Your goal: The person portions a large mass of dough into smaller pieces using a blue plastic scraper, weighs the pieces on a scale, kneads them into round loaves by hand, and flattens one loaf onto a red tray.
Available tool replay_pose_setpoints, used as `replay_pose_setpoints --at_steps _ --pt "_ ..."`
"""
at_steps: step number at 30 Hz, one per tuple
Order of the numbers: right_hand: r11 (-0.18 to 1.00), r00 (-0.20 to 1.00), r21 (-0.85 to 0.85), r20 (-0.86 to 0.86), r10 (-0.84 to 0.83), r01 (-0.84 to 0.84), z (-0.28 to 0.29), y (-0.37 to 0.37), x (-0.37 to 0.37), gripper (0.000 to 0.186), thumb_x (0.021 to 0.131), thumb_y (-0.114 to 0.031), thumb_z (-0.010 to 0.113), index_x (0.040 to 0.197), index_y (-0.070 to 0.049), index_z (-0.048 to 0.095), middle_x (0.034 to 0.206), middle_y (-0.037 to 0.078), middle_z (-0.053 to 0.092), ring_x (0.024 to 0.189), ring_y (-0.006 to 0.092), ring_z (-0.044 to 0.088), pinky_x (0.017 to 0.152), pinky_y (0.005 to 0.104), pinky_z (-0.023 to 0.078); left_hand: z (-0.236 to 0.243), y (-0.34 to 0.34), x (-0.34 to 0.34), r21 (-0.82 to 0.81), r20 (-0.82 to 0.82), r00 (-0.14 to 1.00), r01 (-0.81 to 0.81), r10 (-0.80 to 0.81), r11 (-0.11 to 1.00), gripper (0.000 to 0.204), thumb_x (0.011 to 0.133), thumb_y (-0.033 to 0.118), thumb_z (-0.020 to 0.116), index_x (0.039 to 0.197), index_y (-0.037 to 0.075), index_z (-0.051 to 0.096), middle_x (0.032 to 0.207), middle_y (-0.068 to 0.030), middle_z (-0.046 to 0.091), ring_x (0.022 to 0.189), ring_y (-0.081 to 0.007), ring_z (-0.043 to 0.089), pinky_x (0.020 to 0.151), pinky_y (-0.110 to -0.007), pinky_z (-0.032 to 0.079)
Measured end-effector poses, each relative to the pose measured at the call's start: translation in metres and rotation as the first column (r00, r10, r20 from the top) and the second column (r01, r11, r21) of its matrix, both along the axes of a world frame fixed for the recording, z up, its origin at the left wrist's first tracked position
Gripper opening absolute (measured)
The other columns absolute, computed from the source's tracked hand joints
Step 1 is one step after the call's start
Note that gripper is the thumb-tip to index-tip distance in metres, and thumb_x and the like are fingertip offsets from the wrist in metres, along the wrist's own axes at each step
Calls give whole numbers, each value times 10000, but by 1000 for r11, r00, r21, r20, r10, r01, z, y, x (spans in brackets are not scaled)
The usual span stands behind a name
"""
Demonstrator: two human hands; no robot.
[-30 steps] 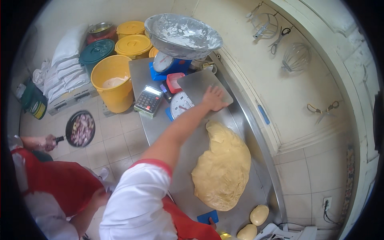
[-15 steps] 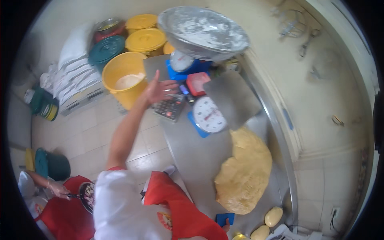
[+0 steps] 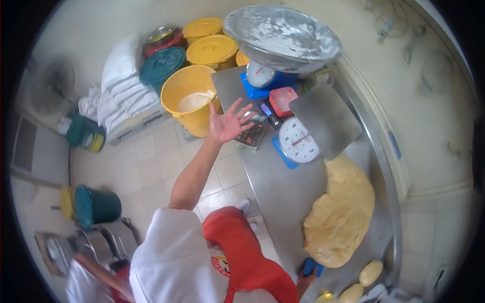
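Hands well apart. Left hand [image 3: 230,123]: palm up, fingers spread, nothing in it, at the worktop's [image 3: 283,202] left edge beside the calculator [image 3: 251,135]; contact cannot be told. Right hand [image 3: 305,281]: closed on a blue scraper [image 3: 314,267] at the near end, by the dough's near tip. Dough [image 3: 341,214]: one large mass toward the right edge.

Risks (judged): a sweep of the left hand could knock the calculator off the left edge. The plate [image 3: 328,118] overhangs the dial scale [image 3: 298,141] toward the dough; a bump could tip it. Soft dough may cling to the scraper.

Containers: yellow bucket [image 3: 189,121], uncovered beyond the left edge, pale powder inside. Bowl [image 3: 283,60] on the blue scale [image 3: 257,91], far end: white residue. Pink tub [image 3: 273,102]: whitish contents, unidentified. Green bucket [image 3: 162,68]: lidded, contents hidden.
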State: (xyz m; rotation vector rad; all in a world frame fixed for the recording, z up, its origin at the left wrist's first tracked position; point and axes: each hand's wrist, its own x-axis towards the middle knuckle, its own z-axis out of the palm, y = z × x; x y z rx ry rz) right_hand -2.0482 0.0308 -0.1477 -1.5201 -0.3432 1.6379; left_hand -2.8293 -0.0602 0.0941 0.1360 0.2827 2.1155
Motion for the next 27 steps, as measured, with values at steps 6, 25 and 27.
replay_pose_setpoints --at_steps 6,25,27 --pt "975 978 89 21 -208 205 15 -20 -60 663 880 -382 716 1394 -62 447 1253 94 611 1081 282 616 878 436 525 15 3 9 12 -22 977 211 -210 977 1111 743 938 264 1548 172 261 1587 -205 248 1450 -403 243 1155 -613 186" --pt "914 921 211 106 -374 347 133 -174 -369 502 940 -247 662 1344 -9 483 1308 130 579 1159 277 584 1017 444 473 -102 -118 -119 -812 -582 -427 270 -692 517 595 991 436 501 1491 138 382 1586 -178 261 1470 -342 239 1171 -451 262" --pt "918 929 219 97 -358 331 129 -175 -387 485 929 -209 679 1334 -20 491 1299 123 585 1144 278 592 1001 439 485 -60 -135 -46 -388 -776 43 754 -629 530 708 938 381 613 1526 103 334 1609 -118 248 1496 -272 192 1212 -432 120"
